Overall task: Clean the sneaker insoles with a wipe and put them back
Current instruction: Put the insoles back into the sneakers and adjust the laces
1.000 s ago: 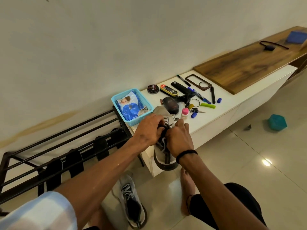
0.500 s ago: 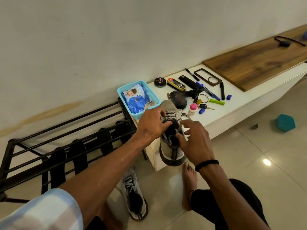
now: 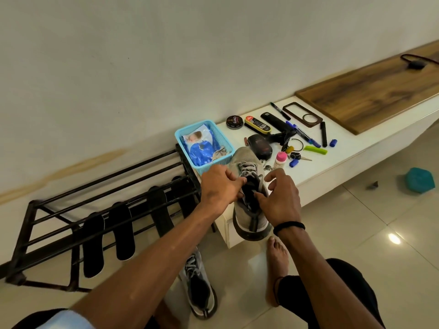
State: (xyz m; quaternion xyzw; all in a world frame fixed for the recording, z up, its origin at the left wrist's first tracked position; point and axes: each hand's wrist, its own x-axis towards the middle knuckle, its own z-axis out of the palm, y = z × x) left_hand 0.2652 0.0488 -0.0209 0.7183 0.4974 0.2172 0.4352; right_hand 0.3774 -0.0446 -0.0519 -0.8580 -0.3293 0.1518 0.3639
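A grey sneaker (image 3: pixel 247 186) rests on the near-left corner of the white bench (image 3: pixel 332 162), its toe pointing toward the wall and its heel hanging past the front edge. The left hand (image 3: pixel 218 186) grips the shoe's left side at the collar, its fingers curled over the rim and the thumb reaching to the laces. The right hand (image 3: pixel 281 198) is at the right side of the opening, its lower fingers bent down into the dark mouth of the shoe while the forefinger and thumb stand spread above it; whether those fingers pinch an insole or only the lining cannot be told, since the inside is dark. A black band (image 3: pixel 288 227) circles the right wrist.

A second sneaker (image 3: pixel 199 288) lies on the tiled floor below, between the person's legs. Dark insoles (image 3: pixel 122 231) hang over the bars of a black metal rack (image 3: pixel 47 233) that stands left of the bench against the wall.

At the bench's left end, toward the wall, a blue basket (image 3: pixel 181 136) holds a pack of wipes (image 3: pixel 202 148). Just beyond the shoe's toe sit a shoe brush (image 3: pixel 260 146), a polish tin (image 3: pixel 234 122), a pink-capped bottle (image 3: pixel 280 160), keys (image 3: pixel 297 156) and pens (image 3: pixel 306 136). A wooden board (image 3: pixel 380 91) covers the bench's right stretch.
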